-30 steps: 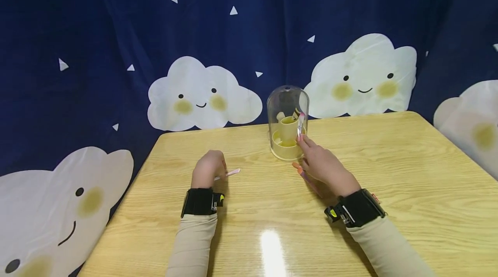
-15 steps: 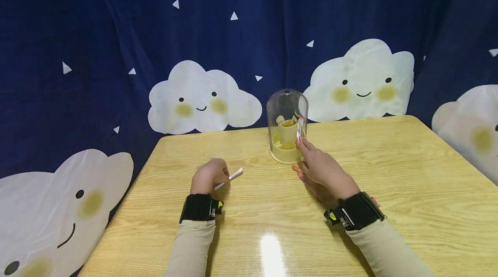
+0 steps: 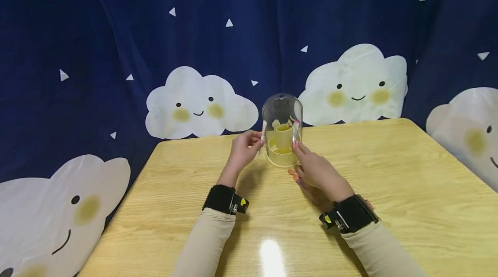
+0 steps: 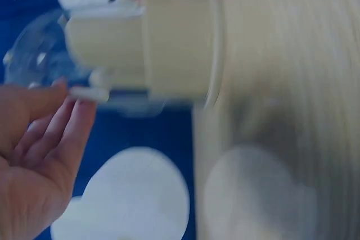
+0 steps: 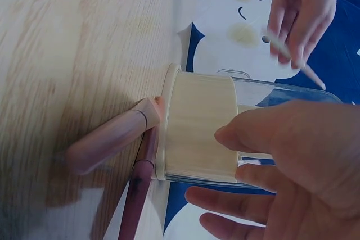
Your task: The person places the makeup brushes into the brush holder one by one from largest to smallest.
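Observation:
My left hand (image 3: 244,149) pinches a slim pale stick with a wider white end (image 3: 264,125), held upright beside the left wall of a clear dome (image 3: 282,102). In the left wrist view, the pale stick (image 4: 89,94) sits between thumb and fingers, close to the dome. Under the dome stands a cream tiered holder (image 3: 281,156) with a cup on top. My right hand (image 3: 320,173) is at the holder's right front, thumb and forefinger at the foot of a pink-tipped makeup brush (image 3: 295,129). That brush is hidden in the right wrist view.
Two slim sticks with orange ends lie by the holder's base under my right hand: a pinkish one (image 5: 109,141) and a dark purple one (image 5: 138,195). A dark-and-cream item (image 3: 291,120) stands in the cup. The wooden table (image 3: 186,173) meets a blue cloud-print curtain (image 3: 218,0).
My left hand has moved right and forward from the table to the dome's left side, and the stick has turned from lying low to upright. My right hand stays at the holder.

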Motion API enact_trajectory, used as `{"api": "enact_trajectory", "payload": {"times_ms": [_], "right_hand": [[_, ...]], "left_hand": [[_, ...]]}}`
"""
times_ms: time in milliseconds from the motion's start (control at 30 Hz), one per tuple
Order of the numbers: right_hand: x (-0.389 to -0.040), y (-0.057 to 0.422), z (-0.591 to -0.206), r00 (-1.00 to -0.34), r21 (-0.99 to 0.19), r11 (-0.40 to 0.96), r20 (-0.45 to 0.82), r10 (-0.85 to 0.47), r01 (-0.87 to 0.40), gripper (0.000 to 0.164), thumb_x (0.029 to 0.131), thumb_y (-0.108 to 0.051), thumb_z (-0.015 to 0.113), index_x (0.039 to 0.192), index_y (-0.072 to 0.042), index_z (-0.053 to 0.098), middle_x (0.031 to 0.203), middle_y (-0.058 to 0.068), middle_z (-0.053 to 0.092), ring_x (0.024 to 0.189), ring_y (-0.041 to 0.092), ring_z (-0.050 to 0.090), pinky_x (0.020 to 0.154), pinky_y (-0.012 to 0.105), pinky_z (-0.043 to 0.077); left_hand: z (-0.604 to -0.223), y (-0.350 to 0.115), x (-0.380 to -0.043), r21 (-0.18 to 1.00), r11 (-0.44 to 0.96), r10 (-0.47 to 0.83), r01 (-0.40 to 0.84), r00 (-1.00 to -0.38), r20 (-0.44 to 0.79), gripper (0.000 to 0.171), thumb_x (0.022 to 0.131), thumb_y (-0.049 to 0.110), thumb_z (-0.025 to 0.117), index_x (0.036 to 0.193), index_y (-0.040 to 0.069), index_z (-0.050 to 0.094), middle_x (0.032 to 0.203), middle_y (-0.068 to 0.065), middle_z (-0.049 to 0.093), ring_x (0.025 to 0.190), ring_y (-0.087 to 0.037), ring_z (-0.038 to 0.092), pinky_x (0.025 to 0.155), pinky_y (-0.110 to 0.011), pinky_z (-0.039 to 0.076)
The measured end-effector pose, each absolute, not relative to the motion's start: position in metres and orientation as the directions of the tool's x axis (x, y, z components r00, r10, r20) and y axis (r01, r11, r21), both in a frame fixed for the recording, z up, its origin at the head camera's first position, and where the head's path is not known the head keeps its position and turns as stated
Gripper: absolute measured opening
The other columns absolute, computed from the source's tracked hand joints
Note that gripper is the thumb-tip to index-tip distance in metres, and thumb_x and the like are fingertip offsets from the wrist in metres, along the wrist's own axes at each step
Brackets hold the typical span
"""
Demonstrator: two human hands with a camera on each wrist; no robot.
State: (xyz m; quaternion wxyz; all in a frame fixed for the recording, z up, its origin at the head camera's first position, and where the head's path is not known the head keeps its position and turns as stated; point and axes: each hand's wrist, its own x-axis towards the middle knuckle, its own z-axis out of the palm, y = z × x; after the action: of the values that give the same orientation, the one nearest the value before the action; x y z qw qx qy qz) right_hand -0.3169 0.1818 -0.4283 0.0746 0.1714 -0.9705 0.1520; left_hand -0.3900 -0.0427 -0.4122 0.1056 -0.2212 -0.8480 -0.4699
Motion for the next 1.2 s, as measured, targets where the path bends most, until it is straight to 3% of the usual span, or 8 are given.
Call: {"api": "enact_trajectory", "payload": {"times_ms": [133,333,533,767,867,1033,1200], "right_hand": [[-0.316,0.178,-0.431,-0.932,-0.284,0.892,0.191,-0.307,-0.352,0.067,0.093,-0.005,0.064,0.153,0.006,0.036,0.157,0.029,0.035,0.121,0.047,0.059,0.088,0.053,0.056],[-0.316,0.174,-0.43,-0.931,-0.269,0.896,0.197,-0.308,-0.353,0.067,0.093,-0.006,0.067,0.152,0.006,0.038,0.156,0.03,0.036,0.115,0.046,0.062,0.083,0.052,0.058],[-0.315,0.175,-0.429,-0.922,-0.24,0.899,0.222,-0.316,-0.366,0.066,0.092,-0.006,0.068,0.151,0.007,0.04,0.155,0.031,0.038,0.112,0.047,0.063,0.082,0.052,0.058],[-0.315,0.179,-0.428,-0.931,-0.237,0.908,0.205,-0.301,-0.346,0.065,0.093,-0.006,0.067,0.151,0.007,0.04,0.156,0.031,0.037,0.116,0.047,0.062,0.084,0.053,0.057],[-0.316,0.179,-0.428,-0.932,-0.236,0.909,0.204,-0.3,-0.344,0.065,0.094,-0.006,0.066,0.152,0.007,0.039,0.156,0.031,0.037,0.119,0.047,0.06,0.087,0.055,0.056],[-0.316,0.179,-0.43,-0.931,-0.24,0.907,0.205,-0.302,-0.347,0.065,0.095,-0.007,0.065,0.152,0.006,0.037,0.156,0.031,0.036,0.119,0.048,0.06,0.086,0.055,0.056],[-0.316,0.179,-0.43,-0.931,-0.241,0.907,0.203,-0.302,-0.347,0.066,0.094,-0.007,0.065,0.153,0.007,0.037,0.156,0.031,0.035,0.114,0.048,0.062,0.081,0.054,0.057]], "left_hand": [[-0.422,-0.02,-0.393,0.793,0.406,0.149,0.455,-0.889,0.434,0.014,0.093,0.004,0.073,0.104,-0.004,0.069,0.097,-0.017,0.074,0.089,-0.027,0.073,0.078,-0.032,0.061],[-0.428,-0.001,-0.398,0.756,0.476,0.06,0.45,-0.874,0.483,0.012,0.091,0.005,0.075,0.1,-0.001,0.07,0.096,-0.013,0.074,0.09,-0.023,0.073,0.079,-0.03,0.061],[-0.429,0.008,-0.401,0.636,0.667,0.052,0.388,-0.876,0.48,0.007,0.09,0.009,0.076,0.094,0.004,0.074,0.088,-0.007,0.076,0.081,-0.018,0.072,0.072,-0.029,0.059],[-0.43,0.019,-0.4,0.572,0.742,0.078,0.35,-0.892,0.445,0.012,0.092,0.008,0.074,0.101,0.001,0.077,0.094,-0.009,0.077,0.088,-0.021,0.073,0.076,-0.033,0.06],[-0.431,0.023,-0.4,0.508,0.8,0.067,0.321,-0.888,0.455,0.011,0.092,0.011,0.074,0.101,0.005,0.078,0.093,-0.007,0.077,0.086,-0.021,0.073,0.072,-0.035,0.059],[-0.432,0.027,-0.4,0.419,0.874,0.027,0.246,-0.886,0.463,0.006,0.09,0.018,0.077,0.092,0.013,0.08,0.087,-0.002,0.077,0.081,-0.022,0.072,0.064,-0.039,0.056],[-0.431,0.029,-0.401,0.405,0.892,0.013,0.2,-0.907,0.42,0.01,0.089,0.018,0.077,0.081,0.014,0.079,0.084,-0.003,0.076,0.078,-0.024,0.072,0.061,-0.04,0.054]]}}
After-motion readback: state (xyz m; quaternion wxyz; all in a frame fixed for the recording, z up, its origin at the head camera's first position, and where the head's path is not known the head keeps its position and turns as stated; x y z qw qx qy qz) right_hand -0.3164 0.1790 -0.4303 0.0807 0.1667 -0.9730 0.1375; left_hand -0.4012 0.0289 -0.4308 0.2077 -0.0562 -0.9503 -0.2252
